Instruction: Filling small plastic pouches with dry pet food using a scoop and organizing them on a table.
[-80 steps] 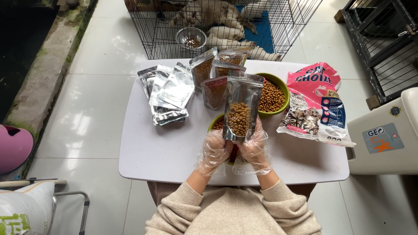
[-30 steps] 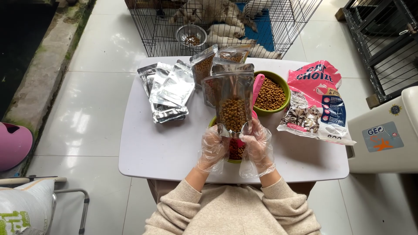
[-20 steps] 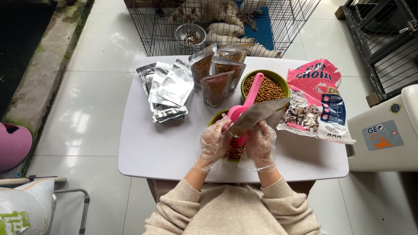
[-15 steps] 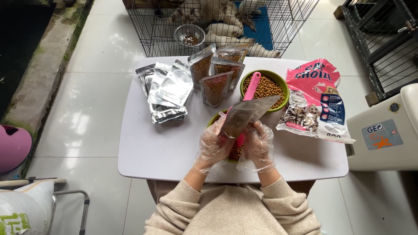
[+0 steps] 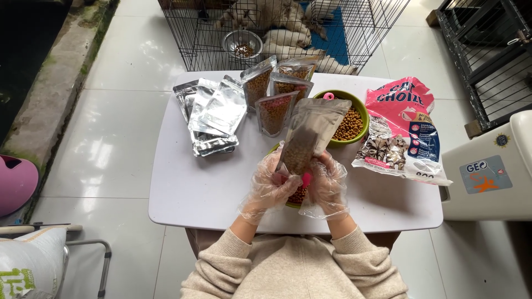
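My left hand (image 5: 267,187) and my right hand (image 5: 328,185), both in clear plastic gloves, grip the lower end of a see-through pouch (image 5: 308,134) partly filled with brown kibble. The pouch leans away from me, its top over a green bowl (image 5: 361,109) of kibble. Beneath my hands sits a second green bowl (image 5: 289,203), mostly hidden, with a pink scoop (image 5: 306,179) showing between my fingers. Three filled pouches (image 5: 275,112) stand further back. A stack of empty silver pouches (image 5: 213,113) lies at the left of the white table (image 5: 205,182).
A large pink pet-food bag (image 5: 402,130) lies at the table's right. Behind the table stands a wire cage (image 5: 188,33) holding cats and a metal dish (image 5: 242,43). A white container (image 5: 490,166) is at the right; a pink object (image 5: 15,181) and a chair frame (image 5: 83,252) at the left.
The kibble pouch went from upright to tipped over sideways, then back up to a slant over the bowls. The pink scoop that showed above the bowl is now mostly hidden behind the pouch.
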